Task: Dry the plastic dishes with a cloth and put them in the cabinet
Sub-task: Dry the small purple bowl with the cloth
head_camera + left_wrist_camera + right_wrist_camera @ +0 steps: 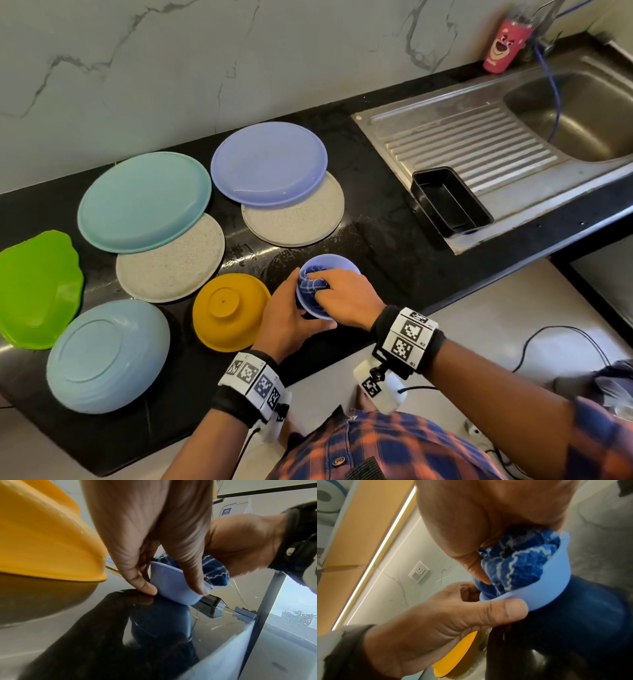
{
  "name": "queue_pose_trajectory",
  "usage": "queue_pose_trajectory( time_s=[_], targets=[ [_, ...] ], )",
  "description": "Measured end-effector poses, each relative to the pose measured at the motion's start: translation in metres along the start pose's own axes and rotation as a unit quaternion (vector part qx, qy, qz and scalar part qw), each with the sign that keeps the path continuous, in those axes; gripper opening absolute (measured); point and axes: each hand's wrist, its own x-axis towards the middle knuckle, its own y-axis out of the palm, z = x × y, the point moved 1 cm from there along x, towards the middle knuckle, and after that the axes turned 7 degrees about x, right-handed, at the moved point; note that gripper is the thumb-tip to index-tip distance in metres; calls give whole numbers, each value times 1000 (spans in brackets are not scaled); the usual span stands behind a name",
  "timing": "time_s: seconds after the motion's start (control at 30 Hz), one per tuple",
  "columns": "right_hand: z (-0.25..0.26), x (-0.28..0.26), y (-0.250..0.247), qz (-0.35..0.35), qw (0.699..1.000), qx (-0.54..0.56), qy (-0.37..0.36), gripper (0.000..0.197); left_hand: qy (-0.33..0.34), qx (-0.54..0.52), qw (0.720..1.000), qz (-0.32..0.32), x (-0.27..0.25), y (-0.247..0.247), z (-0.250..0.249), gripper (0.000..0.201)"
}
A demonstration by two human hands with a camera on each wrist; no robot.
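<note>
Now a bowl (337, 265) is being dried at the counter's (376, 233) front edge.
It is being gripped, tilted, by the left hand (291, 318), thumb on the rim. A cloth (313, 284) is being pressed inside it by the right hand (346, 294), fingers curled round it. A yellow bowl (229, 310) is lying upturned just beside.

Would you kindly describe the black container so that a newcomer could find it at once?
Start at the steel sink on the right of the black counter and follow its ribbed drainboard toward the near corner. The black container sits there: an empty rectangular tub, the only dark, straight-sided piece; the other dishes are round or leaf-shaped and coloured.
</note>
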Motion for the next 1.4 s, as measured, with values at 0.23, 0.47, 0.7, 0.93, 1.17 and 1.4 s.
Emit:
queue_pose_trajectory(
  time_s=[0.23,0.47,0.7,0.93,1.17,1.4],
  targets=[
    [2,5,-30,145,988,-51,-31,32,9,86,996,6,9,-6,2,101],
    [10,11,-47,208,967,-132,-68,41,-2,89,995,36,9,-11,8,123],
    [15,-1,-73,91,954,-207,-195,44,9,152,987,47,5,-9,4,144],
    [-2,6,-75,31,813,-451,-367,32,38,147,988,24,31,3,-11,118],
    [-31,15,-52,11,765,-523,-376,34,54,202,978,16,24,0,-20,125],
    [-36,23,-42,35,785,-516,-341,38,-4,191,981,19,38,8,-29,147]
  ],
)
